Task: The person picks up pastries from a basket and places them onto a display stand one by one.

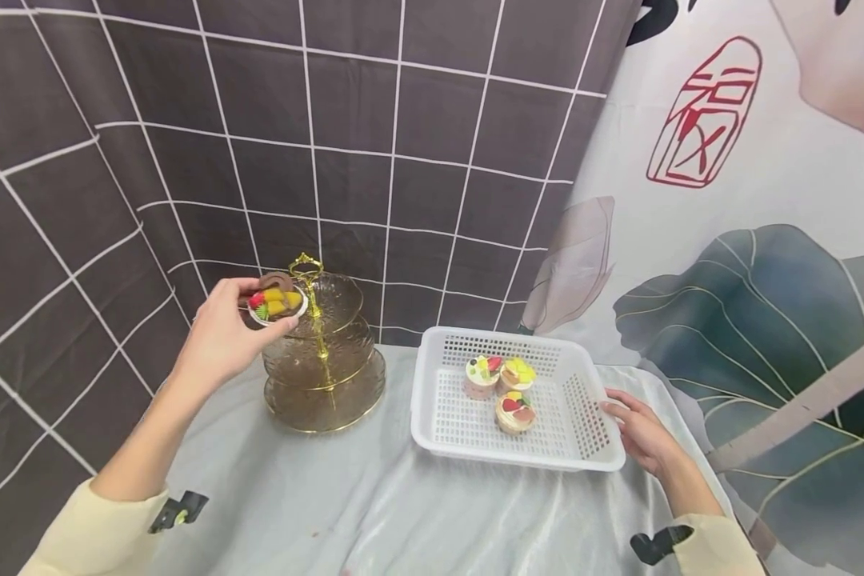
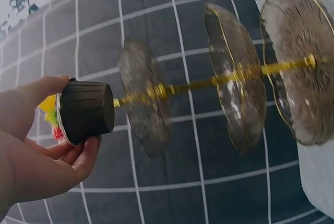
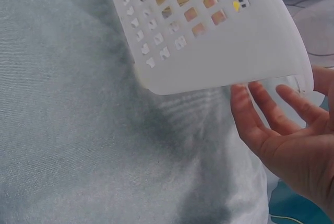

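Observation:
My left hand (image 1: 219, 332) grips a fruit-topped cupcake (image 1: 277, 301) in a dark brown cup (image 2: 86, 110), held just above and left of the top tier of a three-tier glass stand (image 1: 324, 352) with a gold centre rod (image 2: 209, 83). All of the stand's plates look bare. A white perforated basket (image 1: 586, 400) lies to the right with three fruit-topped cupcakes (image 1: 504, 384) inside. With straight fingers, my right hand (image 1: 641, 432) rests against the basket's right front corner (image 3: 250, 51).
A pale grey cloth (image 1: 374, 512) covers the table. A dark grid-patterned backdrop (image 1: 331, 144) stands behind and to the left, and a leaf-print curtain (image 1: 749, 280) hangs at the right, close behind the basket.

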The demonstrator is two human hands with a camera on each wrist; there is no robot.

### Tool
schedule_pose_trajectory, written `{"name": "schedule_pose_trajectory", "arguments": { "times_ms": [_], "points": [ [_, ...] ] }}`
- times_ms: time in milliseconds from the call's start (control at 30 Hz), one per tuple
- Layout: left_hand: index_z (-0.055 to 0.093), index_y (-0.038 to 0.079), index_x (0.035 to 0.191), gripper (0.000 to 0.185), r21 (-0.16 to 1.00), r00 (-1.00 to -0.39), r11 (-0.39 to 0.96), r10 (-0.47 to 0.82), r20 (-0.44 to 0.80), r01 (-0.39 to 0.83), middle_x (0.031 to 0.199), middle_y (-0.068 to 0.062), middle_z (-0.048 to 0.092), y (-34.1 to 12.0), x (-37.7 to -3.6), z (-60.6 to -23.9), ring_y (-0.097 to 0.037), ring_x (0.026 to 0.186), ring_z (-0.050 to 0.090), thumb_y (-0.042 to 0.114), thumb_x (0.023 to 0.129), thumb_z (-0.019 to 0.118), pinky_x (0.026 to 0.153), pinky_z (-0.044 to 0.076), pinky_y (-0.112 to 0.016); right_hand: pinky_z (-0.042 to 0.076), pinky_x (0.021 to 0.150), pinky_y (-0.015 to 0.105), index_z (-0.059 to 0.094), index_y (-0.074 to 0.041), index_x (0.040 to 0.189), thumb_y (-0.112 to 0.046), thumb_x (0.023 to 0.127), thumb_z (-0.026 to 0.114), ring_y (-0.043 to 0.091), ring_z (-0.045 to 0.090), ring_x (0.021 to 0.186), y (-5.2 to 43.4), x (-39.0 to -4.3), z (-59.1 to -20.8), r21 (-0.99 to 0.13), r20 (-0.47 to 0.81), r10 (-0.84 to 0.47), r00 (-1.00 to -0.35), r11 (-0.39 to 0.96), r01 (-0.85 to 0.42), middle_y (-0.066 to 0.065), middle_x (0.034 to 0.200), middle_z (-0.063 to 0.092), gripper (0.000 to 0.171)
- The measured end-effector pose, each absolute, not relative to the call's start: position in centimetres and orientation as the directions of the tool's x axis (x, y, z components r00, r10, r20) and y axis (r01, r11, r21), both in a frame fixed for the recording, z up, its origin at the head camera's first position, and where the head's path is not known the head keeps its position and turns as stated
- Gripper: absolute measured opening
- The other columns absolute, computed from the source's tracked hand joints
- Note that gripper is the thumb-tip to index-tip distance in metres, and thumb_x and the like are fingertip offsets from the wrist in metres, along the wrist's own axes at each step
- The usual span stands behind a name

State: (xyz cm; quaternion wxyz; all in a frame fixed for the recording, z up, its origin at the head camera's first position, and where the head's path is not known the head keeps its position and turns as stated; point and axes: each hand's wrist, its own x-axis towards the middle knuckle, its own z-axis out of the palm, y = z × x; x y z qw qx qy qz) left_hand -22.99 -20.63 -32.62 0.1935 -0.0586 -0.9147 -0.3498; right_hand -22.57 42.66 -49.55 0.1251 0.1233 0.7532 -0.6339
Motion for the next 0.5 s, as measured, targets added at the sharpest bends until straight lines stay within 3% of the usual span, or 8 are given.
{"name": "schedule_pose_trajectory", "arguments": {
  "times_ms": [300, 500],
  "points": [
    [0.048, -0.015, 0.141, 0.078, 0.651, -0.948, 0.744, -0.080, 0.310, 0.150, 0.128, -0.031, 0.054, -22.8, -26.8, -33.1, -0.043, 0.111, 0.057, 0.038, 0.093, 0.081, 0.088, 0.048, -0.051, 0.061, 0.090, 0.039, 0.026, -0.006, 0.165, -0.030, 0.112, 0.053, 0.018, 0.070, 0.112, 42.6, -22.5, -49.5, -0.929, -0.337, 0.031, -0.941, 0.148, 0.338, 0.010, 0.140, 0.061, 0.064],
    [0.046, -0.016, 0.143, 0.082, 0.655, -0.956, 0.740, -0.055, 0.288, 0.155, 0.132, -0.034, 0.056, -23.1, -29.0, -33.3, -0.046, 0.116, 0.059, 0.040, 0.093, 0.080, 0.096, 0.050, -0.059, 0.061, 0.090, 0.039, 0.026, -0.006, 0.165, -0.029, 0.112, 0.053, 0.017, 0.071, 0.111, 42.6, -22.5, -49.7, -0.933, -0.328, 0.025, -0.944, 0.146, 0.328, 0.006, 0.136, 0.063, 0.064]
  ]
}}
